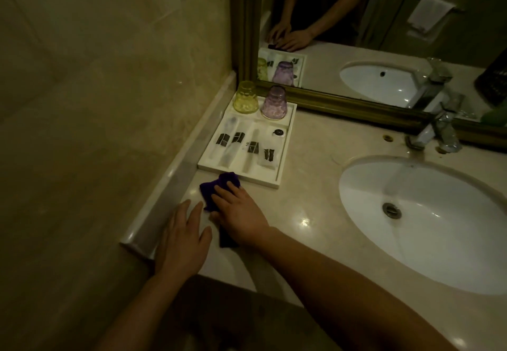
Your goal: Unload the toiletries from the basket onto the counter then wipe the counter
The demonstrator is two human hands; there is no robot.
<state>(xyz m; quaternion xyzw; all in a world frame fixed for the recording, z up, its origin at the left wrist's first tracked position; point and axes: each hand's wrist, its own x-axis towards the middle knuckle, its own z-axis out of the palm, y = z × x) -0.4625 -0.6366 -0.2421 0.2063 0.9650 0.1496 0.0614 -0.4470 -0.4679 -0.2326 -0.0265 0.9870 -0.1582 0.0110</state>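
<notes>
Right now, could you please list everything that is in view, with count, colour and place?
counter: 1, beige stone, along the walls
sink: 1, white, set in the counter at the right
tap: 1, chrome, behind the sink
mirror: 1, gold frame, on the back wall
tray: 1, white, back left corner of the counter
yellow cup: 1, yellow, upside down at the tray's back
purple cup: 1, purple, upside down beside the yellow cup
wrapped toiletries: several, white with dark labels, lying in the tray
cloth: 1, dark purple, on the counter in front of the tray
left grip: 1, bare hand, fingers straight, on the counter left of the cloth
right grip: 1, bare hand, pressing on the cloth
</notes>
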